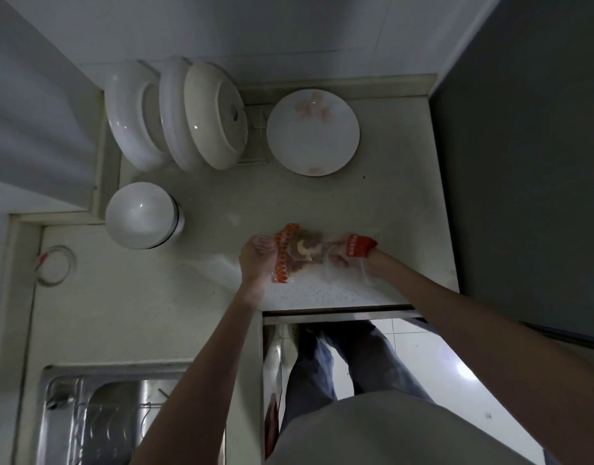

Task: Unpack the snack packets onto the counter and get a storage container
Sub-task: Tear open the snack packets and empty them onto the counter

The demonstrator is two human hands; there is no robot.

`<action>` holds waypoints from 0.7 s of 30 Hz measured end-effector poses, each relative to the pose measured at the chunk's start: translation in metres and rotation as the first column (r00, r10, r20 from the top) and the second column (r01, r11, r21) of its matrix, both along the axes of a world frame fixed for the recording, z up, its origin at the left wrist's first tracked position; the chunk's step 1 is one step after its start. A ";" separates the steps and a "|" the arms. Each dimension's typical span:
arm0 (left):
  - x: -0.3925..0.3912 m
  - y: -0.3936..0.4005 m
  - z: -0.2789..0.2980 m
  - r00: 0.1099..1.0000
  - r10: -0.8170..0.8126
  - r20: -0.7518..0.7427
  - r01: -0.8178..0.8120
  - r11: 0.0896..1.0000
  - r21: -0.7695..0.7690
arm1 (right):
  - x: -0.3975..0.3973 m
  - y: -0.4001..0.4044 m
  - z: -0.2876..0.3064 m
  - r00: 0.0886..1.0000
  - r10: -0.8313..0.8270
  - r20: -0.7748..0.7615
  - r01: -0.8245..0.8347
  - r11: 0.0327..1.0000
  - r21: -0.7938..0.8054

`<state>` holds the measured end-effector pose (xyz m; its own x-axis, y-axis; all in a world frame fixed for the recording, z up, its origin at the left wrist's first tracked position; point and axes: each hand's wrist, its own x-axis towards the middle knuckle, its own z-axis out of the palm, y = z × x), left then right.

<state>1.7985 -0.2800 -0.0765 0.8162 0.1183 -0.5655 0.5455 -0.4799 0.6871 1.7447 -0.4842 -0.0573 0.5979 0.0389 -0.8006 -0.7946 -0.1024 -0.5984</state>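
- Over the pale counter [175, 290], which runs from the back wall to its front edge and is the biggest surface in view, both bare arms reach forward from below
- Low on the left, a steel sink [97, 417] is set into that counter
- At the back, a row of white bowls [175, 112] stands on edge in a wire rack, with a flowered plate [313, 132] leaning just to their right
- Nearer and to the left, an upturned white bowl [142, 214] rests on the counter
- Between the hands, a clear snack bag [300, 251] with orange print is held just above the counter; a pale, curved piece shows through the plastic
- On the left, the left hand [258, 260] has its fingers curled round the bag's orange-patterned edge
- On the right, the right hand [347, 255] pinches the bag's other end, where an orange label sits
- Far left, a small ring [56, 265] lies flat on the counter
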 end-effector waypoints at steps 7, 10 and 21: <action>0.000 0.037 -0.001 0.989 0.117 0.089 -0.118 0.993 0.004 | -0.008 0.003 0.007 0.994 -0.009 0.112 0.026 0.987 -0.158; 0.005 0.049 -0.001 0.995 0.045 0.091 -0.046 0.999 0.005 | -0.010 0.002 0.008 0.995 0.023 0.093 -0.005 0.981 -0.193; 0.013 0.054 0.003 0.989 -0.009 0.148 0.006 1.000 0.023 | -0.031 -0.013 0.010 0.970 -0.228 0.082 0.237 0.963 -0.129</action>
<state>1.8115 -0.2257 -0.0736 0.8918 0.1233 -0.4353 0.4347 -0.4997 0.7492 1.7137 -0.4972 -0.0473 0.6290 -0.2147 -0.7472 -0.7656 -0.0044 -0.6433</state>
